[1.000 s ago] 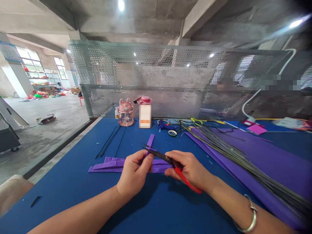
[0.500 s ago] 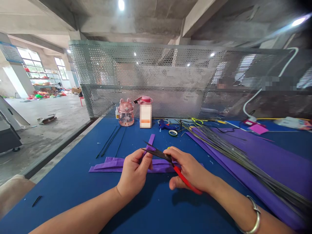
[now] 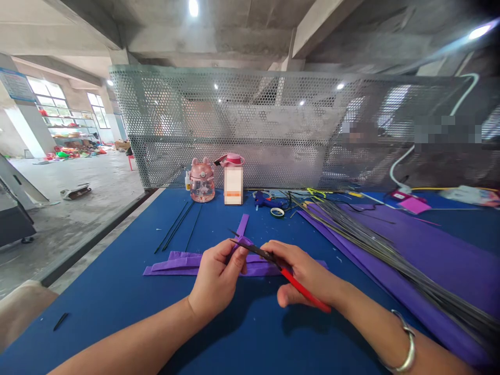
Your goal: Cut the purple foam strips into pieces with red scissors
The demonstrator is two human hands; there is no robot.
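Between thumb and fingers, my left hand [image 3: 219, 271] pinches a narrow purple strip [image 3: 242, 225] that points away from me. My right hand [image 3: 304, 276] is closed around red-handled scissors [image 3: 300, 287]. Their dark blades lie slightly apart across the strip, right by my left fingertips. Whether the blades touch the strip I cannot tell. Beneath both hands, several purple strips [image 3: 175, 264] lie flat on the blue table [image 3: 128, 317], partly hidden by my left hand.
Thin dark stems [image 3: 174, 229] lie behind the strips. A pink drinking bottle [image 3: 202, 182] and a pink-lidded container [image 3: 233, 182] stand farther back, near a blue glue gun [image 3: 265, 200] and a tape roll [image 3: 277, 212]. On the right, a wire bundle [image 3: 386, 252] covers purple sheets [image 3: 422, 234].
The scissors and my right hand have shifted slightly right and towards me. The blades look closer together. My left hand has barely moved.
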